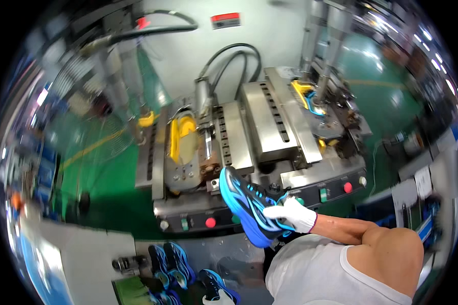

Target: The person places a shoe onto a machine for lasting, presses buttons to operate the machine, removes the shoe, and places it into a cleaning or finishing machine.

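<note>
right hand [296, 213], white glove, grips blue shoe [249, 206] at heel; keep sole level toward yellow mold [180, 137] at 11 o'clock; left hand unseen.

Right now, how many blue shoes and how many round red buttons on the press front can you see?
Blue shoes: 4, one in the gloved right hand as the held shoe, three low down as the lower shoes.
Red buttons: 2.
Total: 6.

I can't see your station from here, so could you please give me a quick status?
Right hand, white glove, grips blue shoe over the press's front edge. Left hand out of view. More blue shoes below.
</note>
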`<state>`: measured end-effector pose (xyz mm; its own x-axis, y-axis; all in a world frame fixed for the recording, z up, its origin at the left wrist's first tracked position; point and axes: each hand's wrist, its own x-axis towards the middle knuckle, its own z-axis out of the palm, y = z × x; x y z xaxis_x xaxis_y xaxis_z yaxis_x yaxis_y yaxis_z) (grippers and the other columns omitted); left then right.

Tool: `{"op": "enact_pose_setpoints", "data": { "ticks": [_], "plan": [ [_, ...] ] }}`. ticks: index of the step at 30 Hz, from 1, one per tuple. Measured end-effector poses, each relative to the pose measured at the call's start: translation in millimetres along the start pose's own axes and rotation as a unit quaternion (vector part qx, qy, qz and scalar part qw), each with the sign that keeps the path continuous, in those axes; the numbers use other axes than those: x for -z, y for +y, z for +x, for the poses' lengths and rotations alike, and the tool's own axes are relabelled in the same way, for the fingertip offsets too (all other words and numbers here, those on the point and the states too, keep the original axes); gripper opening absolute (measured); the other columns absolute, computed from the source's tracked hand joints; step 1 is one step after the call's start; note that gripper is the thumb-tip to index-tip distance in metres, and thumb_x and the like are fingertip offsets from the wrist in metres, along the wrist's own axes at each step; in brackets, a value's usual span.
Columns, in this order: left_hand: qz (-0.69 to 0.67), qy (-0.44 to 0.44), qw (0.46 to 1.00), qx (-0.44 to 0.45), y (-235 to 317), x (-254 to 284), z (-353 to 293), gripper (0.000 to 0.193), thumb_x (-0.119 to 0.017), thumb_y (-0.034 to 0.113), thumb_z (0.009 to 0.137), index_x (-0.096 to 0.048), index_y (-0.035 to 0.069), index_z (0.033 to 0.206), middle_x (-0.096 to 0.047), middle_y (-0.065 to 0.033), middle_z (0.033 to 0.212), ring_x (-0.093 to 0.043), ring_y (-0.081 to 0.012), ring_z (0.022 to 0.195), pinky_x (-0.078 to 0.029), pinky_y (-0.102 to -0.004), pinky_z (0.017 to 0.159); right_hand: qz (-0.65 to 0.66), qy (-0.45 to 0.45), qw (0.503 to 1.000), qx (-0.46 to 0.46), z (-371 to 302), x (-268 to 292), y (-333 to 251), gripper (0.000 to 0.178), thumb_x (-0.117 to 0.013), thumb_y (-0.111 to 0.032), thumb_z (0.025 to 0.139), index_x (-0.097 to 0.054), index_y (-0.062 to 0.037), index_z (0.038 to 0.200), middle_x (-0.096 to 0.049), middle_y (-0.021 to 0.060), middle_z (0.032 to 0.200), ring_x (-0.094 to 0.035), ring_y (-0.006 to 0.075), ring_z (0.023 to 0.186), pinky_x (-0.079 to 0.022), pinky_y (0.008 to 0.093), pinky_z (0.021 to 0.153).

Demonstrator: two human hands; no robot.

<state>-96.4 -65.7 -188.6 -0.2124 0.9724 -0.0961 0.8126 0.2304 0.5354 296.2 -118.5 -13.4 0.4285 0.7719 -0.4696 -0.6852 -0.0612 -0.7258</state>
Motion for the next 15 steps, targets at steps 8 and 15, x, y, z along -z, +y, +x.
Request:
{"op": "enact_pose_setpoints", "data": {
  "ticks": [8,15],
  "plan": [
    [-0.107,0.043,0.991,0.062,-52.4,-13.2,-78.9,0.027,-0.076,0.017,0.092,-0.071,-0.001,0.112,-0.075,-0.0219,0.101,-0.073,-0.0336,0.091,-0.058,-0.0408,0.081,-0.029,-0.076,0.994,0.069,221.0,-155.5,-34.4,0.008,-0.073,-0.011,0.089,-0.069,-0.0055,0.092,-0.067,0.0033,0.078,-0.063,0.0148,0.062,-0.054,0.0329,0.053],
    [-0.096,0.076,0.984,0.130,-94.9,-71.1,-101.8,0.064,-0.089,0.024,0.081,-0.057,0.000,0.131,-0.071,-0.0230,0.114,-0.071,-0.0368,0.102,-0.058,-0.0476,0.088,-0.646,0.148,0.726,0.182,480.7,-128.1,-43.3,0.037,-0.075,-0.025,0.081,-0.073,-0.0088,0.115,-0.073,0.0166,0.112,-0.071,0.0298,0.104,-0.058,0.0410,0.083]
  ]
}}
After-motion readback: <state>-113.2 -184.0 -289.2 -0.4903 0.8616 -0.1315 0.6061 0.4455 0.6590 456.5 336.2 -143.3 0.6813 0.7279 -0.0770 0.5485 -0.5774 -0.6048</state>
